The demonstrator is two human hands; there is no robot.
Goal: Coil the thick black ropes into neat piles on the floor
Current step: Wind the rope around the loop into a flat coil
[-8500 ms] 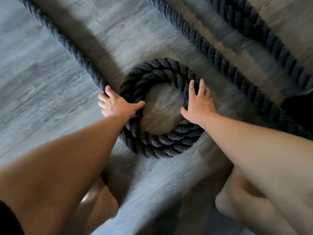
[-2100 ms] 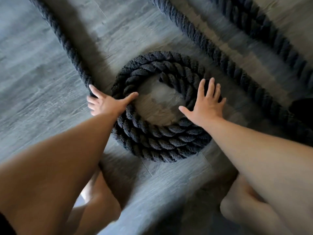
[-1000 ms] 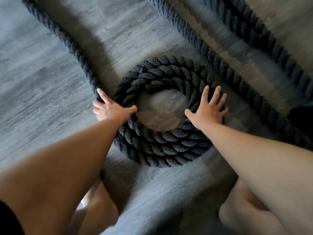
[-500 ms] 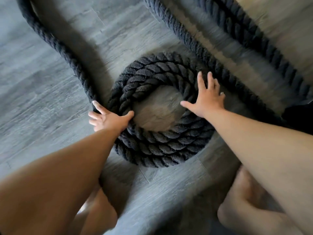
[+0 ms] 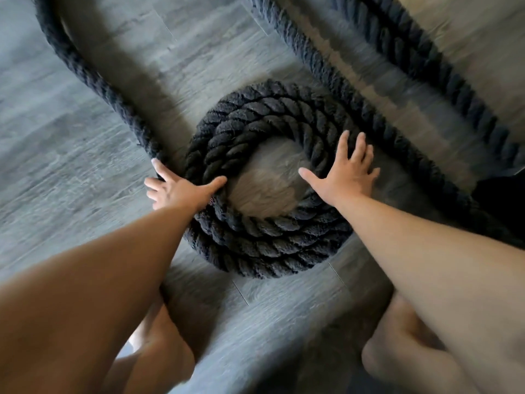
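A thick black rope lies wound into a round coil (image 5: 264, 243) of several turns on the grey wood floor (image 5: 65, 172). My left hand (image 5: 179, 190) rests on the coil's left edge, fingers spread, thumb across the inner turns, fingertips at the loose rope strand (image 5: 93, 81) that runs up and away to the upper left. My right hand (image 5: 345, 173) lies flat with straight fingers on the coil's right side. Bare floor shows in the coil's centre.
Two more stretches of black rope (image 5: 321, 61) (image 5: 420, 49) run diagonally from the top to the right edge, the nearer one close beside the coil. A dark object (image 5: 502, 200) sits at the right edge. My bare knees (image 5: 159, 359) are at the bottom.
The coil has gained turns and grown wider since the earliest frame. Over the last second the loose strand has swung leftward, and my right hand has slid a little along the coil's right side.
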